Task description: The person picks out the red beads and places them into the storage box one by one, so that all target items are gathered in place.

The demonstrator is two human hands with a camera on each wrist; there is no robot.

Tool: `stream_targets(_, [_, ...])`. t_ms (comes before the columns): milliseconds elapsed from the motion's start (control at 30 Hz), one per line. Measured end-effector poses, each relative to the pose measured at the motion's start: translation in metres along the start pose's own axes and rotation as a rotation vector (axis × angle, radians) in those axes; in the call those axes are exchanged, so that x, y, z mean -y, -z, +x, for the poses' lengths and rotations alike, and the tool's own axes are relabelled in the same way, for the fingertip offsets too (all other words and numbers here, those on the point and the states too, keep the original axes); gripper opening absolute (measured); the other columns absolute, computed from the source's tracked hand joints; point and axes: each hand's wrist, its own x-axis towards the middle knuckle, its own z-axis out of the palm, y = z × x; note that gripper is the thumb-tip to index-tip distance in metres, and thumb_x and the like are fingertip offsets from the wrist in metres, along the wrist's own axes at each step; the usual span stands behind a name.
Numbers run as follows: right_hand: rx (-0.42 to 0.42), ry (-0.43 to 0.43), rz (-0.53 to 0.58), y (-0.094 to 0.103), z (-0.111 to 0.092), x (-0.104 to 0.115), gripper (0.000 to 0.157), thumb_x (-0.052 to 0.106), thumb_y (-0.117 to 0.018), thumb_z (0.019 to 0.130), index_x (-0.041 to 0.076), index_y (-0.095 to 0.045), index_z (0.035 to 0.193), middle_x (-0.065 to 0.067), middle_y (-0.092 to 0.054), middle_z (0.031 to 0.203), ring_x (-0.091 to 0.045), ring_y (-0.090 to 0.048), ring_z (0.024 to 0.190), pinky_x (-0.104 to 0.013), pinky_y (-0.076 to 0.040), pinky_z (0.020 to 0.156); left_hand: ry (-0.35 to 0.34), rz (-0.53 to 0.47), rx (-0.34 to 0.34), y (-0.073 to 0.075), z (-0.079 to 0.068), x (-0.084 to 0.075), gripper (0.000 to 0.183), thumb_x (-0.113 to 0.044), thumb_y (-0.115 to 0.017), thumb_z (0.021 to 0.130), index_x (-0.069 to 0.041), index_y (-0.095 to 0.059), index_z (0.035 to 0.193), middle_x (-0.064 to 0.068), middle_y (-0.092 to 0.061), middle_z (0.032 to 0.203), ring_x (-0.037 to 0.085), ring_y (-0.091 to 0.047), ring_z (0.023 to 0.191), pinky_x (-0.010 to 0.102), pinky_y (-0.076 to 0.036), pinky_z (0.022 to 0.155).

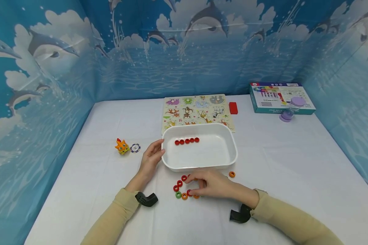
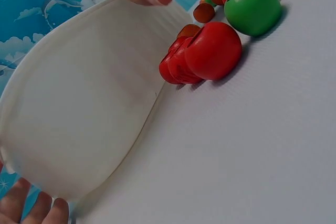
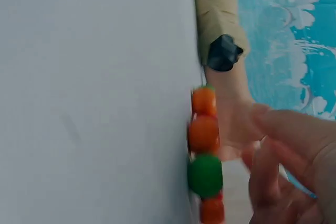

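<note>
A white plastic tray [image 1: 202, 153] stands in the middle of the table with several red beads [image 1: 187, 141] in a row inside it. My left hand [image 1: 150, 160] rests against the tray's left side, its fingertips [image 2: 39, 208] showing at the wall in the left wrist view. My right hand [image 1: 214, 183] is over a loose ring of red, green and orange beads in front of the tray. Its thumb and fingers stand apart, with no bead visible between them. A green bead [image 2: 253, 9] and red beads [image 2: 213, 51] show up close. The right hand hides part of the ring.
Behind the tray lies an animal puzzle board [image 1: 196, 112] beside a red block [image 1: 233, 108]. A boxed game [image 1: 282, 97] and a purple-ended timer [image 1: 291, 109] stand at the back right. An orange toy [image 1: 122, 146] and a poker chip [image 1: 135, 148] lie left. One orange bead [image 1: 231, 174] sits apart.
</note>
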Motion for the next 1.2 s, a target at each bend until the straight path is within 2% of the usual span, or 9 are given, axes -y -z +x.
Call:
stream_targets(33, [-0.01, -0.002, -0.021, -0.003, -0.001, -0.002, 0.03, 0.033, -0.071, 0.075, 0.021, -0.064, 0.101, 0.012, -0.055, 0.066, 0.002, -0.046, 0.047, -0.016, -0.04, 0.044, -0.002, -0.006, -0.003, 0.0, 0.0, 0.001, 0.041, -0.012, -0.054, 0.088, -0.011, -0.044, 0.128, 0.001, -0.037, 0.138, 0.013, -0.032, 0.126, 0.027, -0.037, 0.096])
stream_targets(167, [-0.043, 0.006, -0.083, -0.011, -0.002, -0.008, 0.032, 0.034, -0.072, 0.073, 0.023, -0.063, 0.102, 0.013, -0.056, 0.075, 0.001, -0.041, 0.046, -0.015, -0.038, 0.044, -0.021, -0.002, -0.007, 0.001, 0.001, 0.004, 0.042, -0.017, -0.057, 0.086, -0.013, -0.046, 0.127, 0.001, -0.038, 0.136, 0.013, -0.034, 0.125, 0.027, -0.038, 0.095])
stream_targets(333, [-0.036, -0.019, -0.127, -0.016, -0.003, -0.011, 0.032, 0.038, -0.07, 0.074, 0.027, -0.063, 0.103, 0.017, -0.057, 0.083, 0.002, -0.04, 0.047, -0.015, -0.037, 0.045, -0.03, 0.0, -0.006, 0.001, 0.001, 0.005, 0.042, -0.018, -0.057, 0.086, -0.013, -0.046, 0.126, 0.0, -0.038, 0.136, 0.012, -0.034, 0.124, 0.027, -0.039, 0.094])
stream_targets(667, [-0.04, -0.044, -0.143, -0.018, -0.004, -0.008, 0.024, 0.032, -0.07, 0.076, 0.027, -0.065, 0.099, 0.019, -0.058, 0.082, 0.001, -0.04, 0.047, -0.016, -0.036, 0.044, -0.016, -0.012, -0.002, 0.0, 0.0, 0.003, 0.041, -0.013, -0.054, 0.088, -0.012, -0.044, 0.128, 0.002, -0.036, 0.138, 0.013, -0.033, 0.125, 0.027, -0.038, 0.095])
stream_targets(867, [-0.058, -0.038, -0.16, -0.019, -0.004, -0.009, 0.019, 0.031, -0.069, 0.077, 0.027, -0.066, 0.096, 0.02, -0.058, 0.082, 0.002, -0.04, 0.048, -0.015, -0.036, 0.044, -0.024, -0.029, -0.012, 0.001, 0.0, 0.003, 0.041, -0.015, -0.056, 0.087, -0.013, -0.046, 0.127, 0.001, -0.039, 0.136, 0.014, -0.036, 0.124, 0.028, -0.04, 0.094])
stream_targets(1000, [-0.061, -0.034, -0.177, -0.013, -0.004, -0.003, 0.019, 0.032, -0.068, 0.077, 0.026, -0.066, 0.095, 0.02, -0.054, 0.07, 0.003, -0.04, 0.047, -0.015, -0.035, 0.043, -0.032, -0.015, -0.012, 0.001, 0.0, 0.003, 0.042, -0.017, -0.057, 0.086, -0.013, -0.046, 0.126, 0.001, -0.039, 0.136, 0.013, -0.035, 0.124, 0.027, -0.039, 0.094])
stream_targets(1067, [-0.039, -0.044, -0.146, -0.005, -0.004, 0.004, 0.019, 0.031, -0.068, 0.078, 0.025, -0.066, 0.096, 0.018, -0.052, 0.064, 0.002, -0.041, 0.047, -0.015, -0.036, 0.043, -0.032, -0.011, -0.014, 0.0, 0.0, 0.004, 0.042, -0.018, -0.057, 0.086, -0.013, -0.047, 0.126, 0.0, -0.039, 0.136, 0.013, -0.035, 0.124, 0.027, -0.039, 0.094])
stream_targets(1200, [-0.003, 0.01, -0.108, 0.02, 0.001, 0.022, 0.021, 0.029, -0.068, 0.078, 0.024, -0.066, 0.099, 0.016, -0.058, 0.073, 0.002, -0.046, 0.052, -0.016, -0.041, 0.046, -0.031, -0.024, -0.017, -0.001, -0.001, 0.003, 0.042, -0.016, -0.057, 0.085, -0.012, -0.047, 0.126, 0.001, -0.039, 0.136, 0.013, -0.035, 0.124, 0.028, -0.039, 0.095])
